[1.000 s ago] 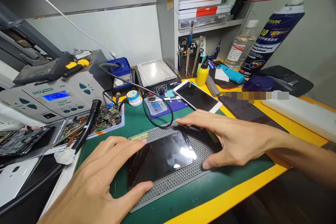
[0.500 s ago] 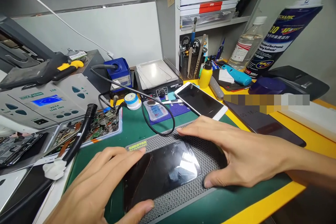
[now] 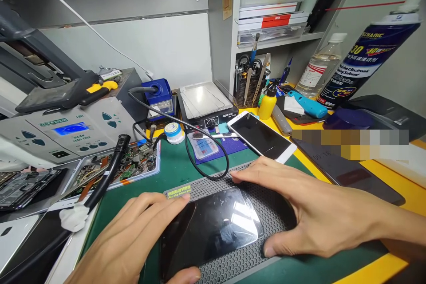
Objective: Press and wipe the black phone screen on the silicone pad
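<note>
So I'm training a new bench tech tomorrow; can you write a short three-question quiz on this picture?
1. True or false: the dark phone lies directly on the green mat.
2. Which hand touches the phone's near-left end?
A. left hand
B. right hand
3. Fill in: the white-framed phone lies screen ____.

Key
1. False; it lies on the grey perforated pad.
2. A; the right hand rests on the pad by the phone's other end.
3. Up.

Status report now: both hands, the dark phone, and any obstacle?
Left hand and right hand open, flanking dark phone. Phone flat on grey mat. Black cable loops just behind.
</note>
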`<control>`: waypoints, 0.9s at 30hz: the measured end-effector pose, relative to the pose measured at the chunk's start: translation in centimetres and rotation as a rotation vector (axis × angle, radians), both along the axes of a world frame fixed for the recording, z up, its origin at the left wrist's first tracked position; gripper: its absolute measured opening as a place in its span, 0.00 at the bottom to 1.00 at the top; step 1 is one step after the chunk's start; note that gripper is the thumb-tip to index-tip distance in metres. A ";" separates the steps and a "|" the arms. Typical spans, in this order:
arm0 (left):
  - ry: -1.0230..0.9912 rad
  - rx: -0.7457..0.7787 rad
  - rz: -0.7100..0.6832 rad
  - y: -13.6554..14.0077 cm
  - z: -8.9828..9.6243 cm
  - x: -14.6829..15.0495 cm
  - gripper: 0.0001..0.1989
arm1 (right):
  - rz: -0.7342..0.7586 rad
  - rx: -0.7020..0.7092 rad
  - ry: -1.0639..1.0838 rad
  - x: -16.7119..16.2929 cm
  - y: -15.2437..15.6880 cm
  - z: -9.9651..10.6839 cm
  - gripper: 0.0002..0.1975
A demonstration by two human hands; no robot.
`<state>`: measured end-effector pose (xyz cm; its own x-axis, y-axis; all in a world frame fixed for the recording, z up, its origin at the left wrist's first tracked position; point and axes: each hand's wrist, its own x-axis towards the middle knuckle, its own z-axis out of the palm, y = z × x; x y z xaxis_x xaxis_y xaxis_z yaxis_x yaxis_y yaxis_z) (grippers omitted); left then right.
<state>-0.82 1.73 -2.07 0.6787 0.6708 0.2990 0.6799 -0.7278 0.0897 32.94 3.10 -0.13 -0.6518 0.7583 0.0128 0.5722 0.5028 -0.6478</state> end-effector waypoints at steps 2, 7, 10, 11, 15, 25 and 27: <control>-0.004 0.015 -0.010 0.0 0.0 0.0 0.37 | -0.008 -0.009 -0.001 0.0 0.1 0.1 0.47; -0.001 0.048 -0.022 0.0 0.0 0.0 0.38 | 0.004 -0.010 -0.009 0.0 0.2 0.1 0.48; 0.007 0.050 -0.007 -0.2 -0.3 -0.2 0.38 | 0.013 0.002 -0.013 0.1 0.2 0.0 0.47; 0.011 0.052 -0.003 -0.2 -0.5 -0.4 0.38 | 0.018 0.008 -0.010 0.1 0.2 -0.1 0.47; 0.034 0.051 0.010 -0.5 -1.2 -1.0 0.40 | 0.033 0.030 0.016 0.1 0.1 -0.3 0.46; -0.017 0.023 -0.010 -0.1 -0.4 -0.2 0.41 | 0.055 0.062 0.111 -0.2 0.1 -0.9 0.44; -0.030 0.025 -0.010 0.0 -0.4 -0.1 0.41 | 0.062 0.061 0.128 -0.2 0.1 -1.0 0.44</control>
<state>-0.88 1.72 -2.42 0.6758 0.6561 0.3358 0.6700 -0.7368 0.0912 32.69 3.22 -1.16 -0.6874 0.7119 0.1438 0.4535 0.5753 -0.6807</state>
